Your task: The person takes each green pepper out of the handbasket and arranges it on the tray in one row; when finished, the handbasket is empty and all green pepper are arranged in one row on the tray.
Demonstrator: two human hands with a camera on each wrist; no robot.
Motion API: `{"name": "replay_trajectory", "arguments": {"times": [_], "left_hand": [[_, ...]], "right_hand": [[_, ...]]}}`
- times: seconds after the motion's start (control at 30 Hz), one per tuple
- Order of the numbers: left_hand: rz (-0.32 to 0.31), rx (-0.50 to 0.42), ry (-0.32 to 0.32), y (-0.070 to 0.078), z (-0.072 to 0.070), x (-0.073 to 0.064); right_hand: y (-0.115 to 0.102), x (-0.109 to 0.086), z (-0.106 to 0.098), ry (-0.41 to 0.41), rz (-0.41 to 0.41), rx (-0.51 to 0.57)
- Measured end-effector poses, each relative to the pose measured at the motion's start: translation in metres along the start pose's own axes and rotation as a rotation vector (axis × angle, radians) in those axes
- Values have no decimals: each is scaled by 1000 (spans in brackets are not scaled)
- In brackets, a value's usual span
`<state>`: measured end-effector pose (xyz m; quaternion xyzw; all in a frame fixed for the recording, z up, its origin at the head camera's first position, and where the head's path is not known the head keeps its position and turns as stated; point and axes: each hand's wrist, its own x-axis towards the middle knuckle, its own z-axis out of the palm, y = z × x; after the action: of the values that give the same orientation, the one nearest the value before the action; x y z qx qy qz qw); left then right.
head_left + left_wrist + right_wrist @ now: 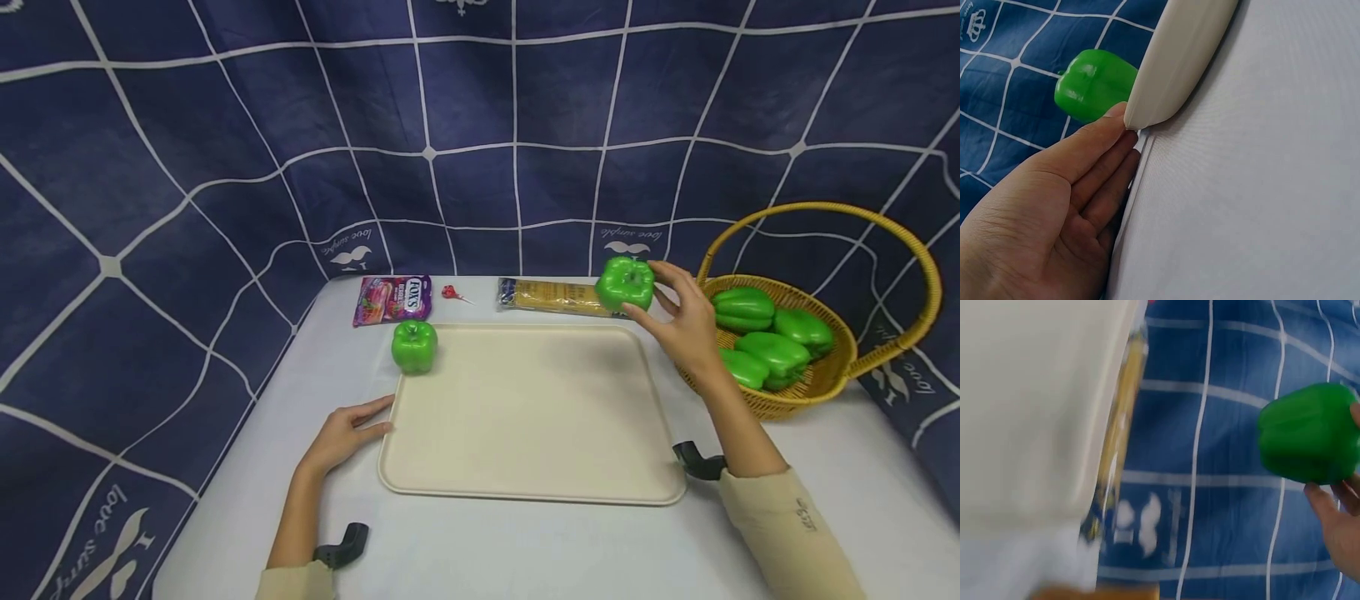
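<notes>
My right hand (686, 321) holds a green bell pepper (626, 283) between thumb and fingers, raised above the tray's far right corner. The right wrist view shows this pepper (1310, 433) with fingertips at its side and underside. My left hand (341, 435) touches the left rim of a cream tray (525, 417) with its fingers nearly straight. In the left wrist view, the thumb of that hand (1054, 206) meets the tray's edge (1179, 62). Another green bell pepper (414, 347) sits at the tray's far left corner.
A yellow wicker basket (836, 387) with a tall handle stands at the right, holding several green peppers (776, 357). Along the back lie a purple Fox's candy bag (393, 300), a small red-handled item (450, 292) and a pasta packet (551, 296). A blue gridded cloth (480, 108) hangs behind.
</notes>
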<state>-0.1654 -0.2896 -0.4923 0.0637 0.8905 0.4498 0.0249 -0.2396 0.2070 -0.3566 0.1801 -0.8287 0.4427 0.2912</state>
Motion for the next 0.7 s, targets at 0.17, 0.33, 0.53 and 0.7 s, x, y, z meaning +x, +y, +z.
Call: {"name": "replay_trajectory", "arguments": {"times": [0.17,0.33,0.53,0.7], "left_hand": [[5,-5,4,0,0,0],[1,-5,3,1,0,-1],[6,-17,-5,1,1,0],[8,10,3,0,1,0]], "right_hand": [[-14,8,48,-90,-29,111],[-25,1,102,-261,43,229],[-32,-12,150,-409,205,297],[-26,-17,181,-457,323,314]]}}
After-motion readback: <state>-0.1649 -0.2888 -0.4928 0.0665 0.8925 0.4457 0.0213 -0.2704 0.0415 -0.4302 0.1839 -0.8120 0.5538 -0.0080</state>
